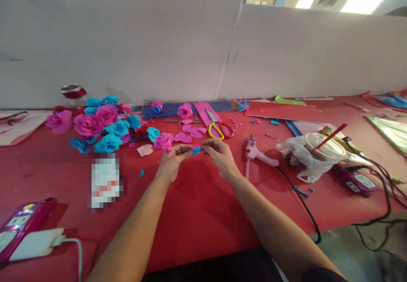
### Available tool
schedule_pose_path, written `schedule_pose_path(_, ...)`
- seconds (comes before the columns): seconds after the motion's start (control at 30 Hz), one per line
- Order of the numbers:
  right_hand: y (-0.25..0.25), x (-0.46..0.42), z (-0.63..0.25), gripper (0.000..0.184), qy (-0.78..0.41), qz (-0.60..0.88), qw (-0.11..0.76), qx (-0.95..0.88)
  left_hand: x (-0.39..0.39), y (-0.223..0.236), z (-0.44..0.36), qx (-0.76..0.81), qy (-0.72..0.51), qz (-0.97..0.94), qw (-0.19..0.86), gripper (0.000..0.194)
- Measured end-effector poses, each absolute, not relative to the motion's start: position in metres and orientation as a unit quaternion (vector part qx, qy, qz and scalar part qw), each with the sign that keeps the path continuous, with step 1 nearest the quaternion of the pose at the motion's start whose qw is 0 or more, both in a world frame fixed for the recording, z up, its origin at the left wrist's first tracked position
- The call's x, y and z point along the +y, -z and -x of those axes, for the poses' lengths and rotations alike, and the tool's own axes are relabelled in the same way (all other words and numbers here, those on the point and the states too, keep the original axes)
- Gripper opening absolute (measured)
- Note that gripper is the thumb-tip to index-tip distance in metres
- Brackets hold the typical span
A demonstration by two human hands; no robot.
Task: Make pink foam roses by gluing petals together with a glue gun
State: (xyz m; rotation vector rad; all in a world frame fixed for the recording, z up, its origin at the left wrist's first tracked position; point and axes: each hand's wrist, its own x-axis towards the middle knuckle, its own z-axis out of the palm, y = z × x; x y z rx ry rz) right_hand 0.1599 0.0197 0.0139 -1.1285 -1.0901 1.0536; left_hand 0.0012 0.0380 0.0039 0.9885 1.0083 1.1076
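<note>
My left hand [171,162] and my right hand [221,157] meet above the red table, fingers pinched. Between them is a small blue and pink paper piece [197,150], gripped from both sides. A pink paper rose [163,141] shows right beside my left fingers; I cannot tell whether it touches them. Loose pink paper petals [193,131] lie just beyond my hands, along with scissors [219,128] with one yellow and one red handle. To the right of my right hand rests a pink glue gun [259,154] with a glue stick and black cord.
A bunch of pink, blue and red paper roses [92,123] stands at the left. Near the front left edge is a purple power strip [28,218] with a white charger. A lidded cup [326,146] in a plastic bag stands right. A white partition [127,44] closes the back.
</note>
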Motion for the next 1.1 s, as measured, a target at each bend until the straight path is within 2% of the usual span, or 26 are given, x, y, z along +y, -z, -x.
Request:
schedule_pose_path(0.1, -0.016, 0.019, -0.161, 0.013, -0.45, 0.5, 0.589, -0.447, 0.038, -0.004, -0.001, 0.436, -0.484, -0.422, 0.63, 0.03)
schedule_pose_path(0.2, -0.012, 0.019, -0.16, 0.02, -0.49, 0.488, 0.535, -0.485, 0.038, -0.005, -0.002, 0.429, -0.479, -0.421, 0.64, 0.03)
schedule_pose_path(0.37, -0.005, 0.02, -0.159, 0.011, -0.472, 0.499, 0.507, -0.521, 0.039, -0.003, -0.002, 0.432, -0.477, -0.433, 0.632, 0.027)
schedule_pose_path(0.53, -0.015, 0.017, -0.163, 0.006, -0.39, 0.504, 0.576, -0.511, 0.037, -0.005, -0.003, 0.446, -0.472, -0.426, 0.63, 0.029)
schedule_pose_path(0.63, -0.021, 0.015, -0.164, 0.009, -0.413, 0.48, 0.62, -0.464, 0.034, -0.006, -0.006, 0.444, -0.476, -0.386, 0.654, 0.032)
schedule_pose_path(0.93, -0.019, 0.012, -0.156, 0.016, -0.545, 0.435, 0.574, -0.429, 0.028, -0.006, -0.016, 0.403, -0.503, -0.359, 0.675, 0.022)
schedule_pose_path(1.1, -0.018, 0.008, -0.146, 0.019, -0.511, 0.452, 0.574, -0.452, 0.021, -0.007, -0.024, 0.382, -0.489, -0.364, 0.694, 0.019)
